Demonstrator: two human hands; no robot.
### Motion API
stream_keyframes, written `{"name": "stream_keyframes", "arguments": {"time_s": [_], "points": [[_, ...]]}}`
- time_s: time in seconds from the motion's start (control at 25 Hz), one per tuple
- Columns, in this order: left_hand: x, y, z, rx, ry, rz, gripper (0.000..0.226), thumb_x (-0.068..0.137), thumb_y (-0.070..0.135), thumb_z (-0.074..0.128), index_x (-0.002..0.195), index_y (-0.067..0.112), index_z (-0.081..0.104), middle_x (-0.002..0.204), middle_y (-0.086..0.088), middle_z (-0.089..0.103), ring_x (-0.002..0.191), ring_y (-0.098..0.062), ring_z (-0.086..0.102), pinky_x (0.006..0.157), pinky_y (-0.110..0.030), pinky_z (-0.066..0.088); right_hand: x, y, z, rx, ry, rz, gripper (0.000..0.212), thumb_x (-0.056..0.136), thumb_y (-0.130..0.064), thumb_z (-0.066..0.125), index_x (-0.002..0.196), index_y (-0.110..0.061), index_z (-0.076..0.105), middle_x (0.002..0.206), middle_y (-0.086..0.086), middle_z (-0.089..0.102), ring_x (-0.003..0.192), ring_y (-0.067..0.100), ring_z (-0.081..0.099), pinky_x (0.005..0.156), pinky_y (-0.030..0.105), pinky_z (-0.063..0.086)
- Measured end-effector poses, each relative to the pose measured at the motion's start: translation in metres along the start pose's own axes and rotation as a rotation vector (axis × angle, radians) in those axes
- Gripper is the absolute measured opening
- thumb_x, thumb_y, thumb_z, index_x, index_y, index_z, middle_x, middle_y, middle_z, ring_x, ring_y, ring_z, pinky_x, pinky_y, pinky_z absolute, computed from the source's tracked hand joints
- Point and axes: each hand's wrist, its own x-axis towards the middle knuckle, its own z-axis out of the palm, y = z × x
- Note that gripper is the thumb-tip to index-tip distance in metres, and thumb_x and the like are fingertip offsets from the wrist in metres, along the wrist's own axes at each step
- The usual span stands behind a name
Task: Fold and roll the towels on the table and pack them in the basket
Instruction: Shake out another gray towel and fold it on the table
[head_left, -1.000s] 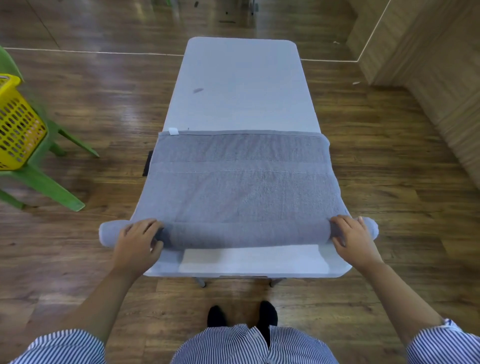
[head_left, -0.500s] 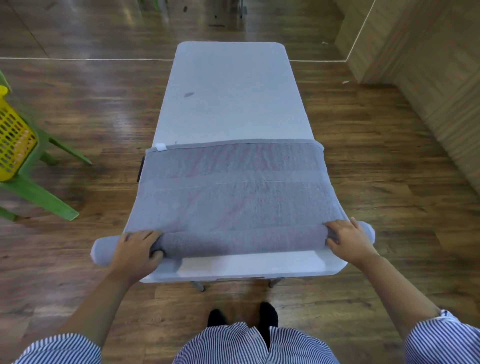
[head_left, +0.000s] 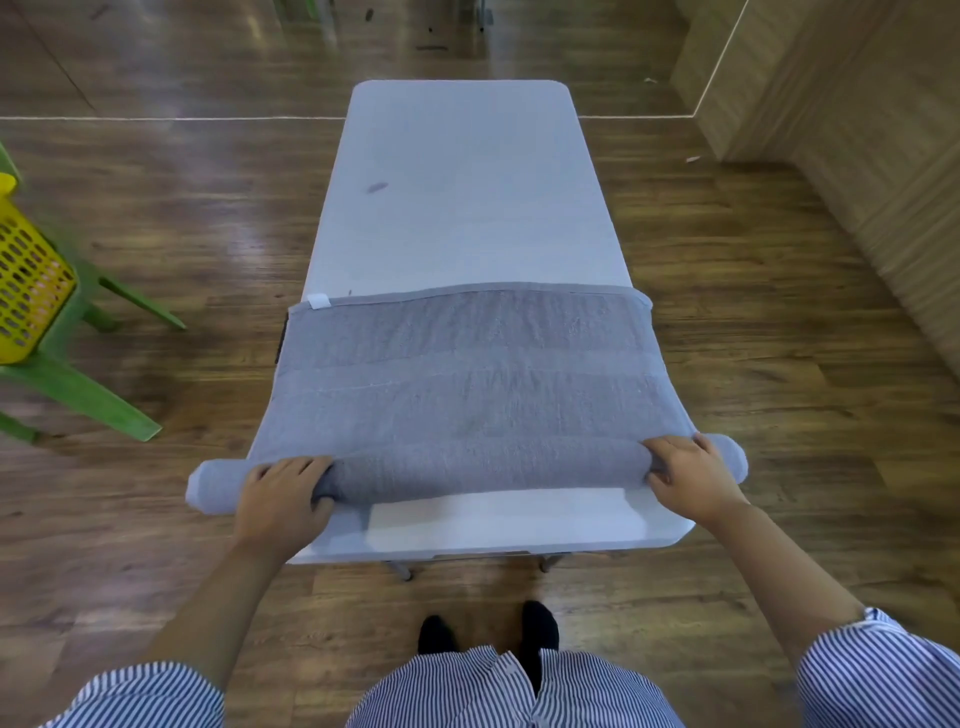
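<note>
A grey towel lies folded across the near half of the white table. Its near edge is wound into a roll whose two ends stick out past the table's sides. My left hand grips the roll near its left end, fingers curled over the top and thumb under. My right hand grips it near the right end in the same way. The flat part of the towel reaches to a hem with a small white label. The yellow basket sits at the far left.
The basket rests on a green plastic chair left of the table. A wooden wall runs along the right. A strip of bare tabletop shows between the roll and the near edge. Wooden floor surrounds the table.
Both hands have pushed the roll slightly farther from me, so it is a little thicker and more bare tabletop shows behind it. The view has drifted left.
</note>
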Motion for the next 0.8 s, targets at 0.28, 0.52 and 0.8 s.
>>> {"name": "stream_keyframes", "arguments": {"time_s": [0.28, 0.52, 0.8], "points": [[0.004, 0.005, -0.001, -0.022, 0.154, 0.037, 0.048, 0.071, 0.026, 0.038, 0.107, 0.008, 0.065, 0.106, -0.008, 0.066, 0.094, -0.029, 0.063, 0.085, -0.048, 0.044, 0.004, -0.006, -0.003, 0.044, 0.133, -0.078, 0.048, 0.079, -0.006, 0.056, 0.126, -0.012, 0.052, 0.126, 0.004, 0.053, 0.118, 0.027, 0.050, 0.113, 0.050, 0.016], [0.011, 0.013, 0.011, -0.012, -0.011, 0.008, 0.062, 0.055, 0.017, 0.079, 0.114, 0.007, 0.064, 0.109, -0.010, 0.066, 0.102, -0.033, 0.061, 0.096, -0.062, 0.037, 0.002, -0.011, 0.002, -0.056, 0.002, -0.068, 0.063, 0.079, -0.021, 0.063, 0.137, -0.014, 0.041, 0.136, 0.002, 0.047, 0.129, 0.021, 0.040, 0.115, 0.046, 0.012], [0.014, 0.007, -0.001, -0.035, -0.003, 0.064, 0.055, 0.063, 0.042, 0.039, 0.101, 0.016, 0.069, 0.087, 0.000, 0.071, 0.080, -0.025, 0.067, 0.075, -0.044, 0.046, 0.008, -0.009, -0.010, -0.038, -0.113, -0.008, 0.044, 0.084, -0.026, 0.052, 0.127, -0.021, 0.049, 0.122, -0.003, 0.057, 0.119, 0.017, 0.048, 0.114, 0.043, 0.014]]}}
